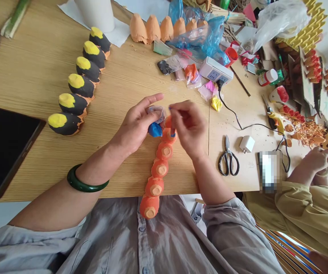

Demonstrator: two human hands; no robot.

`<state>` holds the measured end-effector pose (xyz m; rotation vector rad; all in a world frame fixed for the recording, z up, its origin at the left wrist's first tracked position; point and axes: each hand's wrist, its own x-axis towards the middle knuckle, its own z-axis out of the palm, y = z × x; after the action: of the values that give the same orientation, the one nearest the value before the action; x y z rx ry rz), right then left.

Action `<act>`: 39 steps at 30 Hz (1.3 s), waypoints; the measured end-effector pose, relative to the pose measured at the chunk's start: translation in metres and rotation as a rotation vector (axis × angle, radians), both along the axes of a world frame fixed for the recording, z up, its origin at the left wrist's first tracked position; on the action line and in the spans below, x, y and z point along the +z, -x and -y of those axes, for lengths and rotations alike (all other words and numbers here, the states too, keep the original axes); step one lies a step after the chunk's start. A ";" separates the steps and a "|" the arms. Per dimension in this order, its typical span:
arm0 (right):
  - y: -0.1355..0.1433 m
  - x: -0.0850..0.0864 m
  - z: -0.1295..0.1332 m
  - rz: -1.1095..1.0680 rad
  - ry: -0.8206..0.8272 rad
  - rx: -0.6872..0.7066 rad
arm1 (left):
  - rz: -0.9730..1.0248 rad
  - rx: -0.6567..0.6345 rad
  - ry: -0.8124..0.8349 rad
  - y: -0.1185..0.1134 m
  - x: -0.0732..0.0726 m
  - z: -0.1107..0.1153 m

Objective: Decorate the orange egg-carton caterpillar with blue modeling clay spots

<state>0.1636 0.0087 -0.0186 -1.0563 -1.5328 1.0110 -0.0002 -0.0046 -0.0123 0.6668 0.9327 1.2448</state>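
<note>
My left hand [133,125] holds a lump of blue clay [155,130] partly wrapped in a clear plastic bag [158,112], with the index finger stretched out. Close beside it, my right hand [190,127] has its thumb and fingers pinched together, a little smeared by motion. Small bits of blue clay [173,135] show at its fingertips. Below both hands runs a strip of orange egg-carton cups [159,170] with pale round tops, its near end jutting past the table edge. The far end is partly hidden by my right hand.
A row of black cups with yellow tops [81,85] stands left, near a dark phone [8,148]. Scissors [228,158], a white adapter [247,144] and a power strip [216,70] with its cord lie right. Another person's hand [316,161] works at far right.
</note>
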 end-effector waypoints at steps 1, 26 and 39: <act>-0.002 -0.001 -0.002 -0.036 0.024 -0.053 | -0.019 0.007 -0.013 0.000 -0.001 0.000; -0.009 0.010 -0.013 -0.161 0.329 0.180 | -0.784 -0.030 -0.441 0.013 -0.025 0.001; -0.018 -0.002 -0.014 0.462 -0.200 0.249 | -0.832 -0.208 -0.383 0.021 -0.019 -0.003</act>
<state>0.1814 0.0226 -0.0210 -1.0175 -2.1367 0.7855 -0.0208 -0.0018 -0.0318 1.6185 1.2556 0.9559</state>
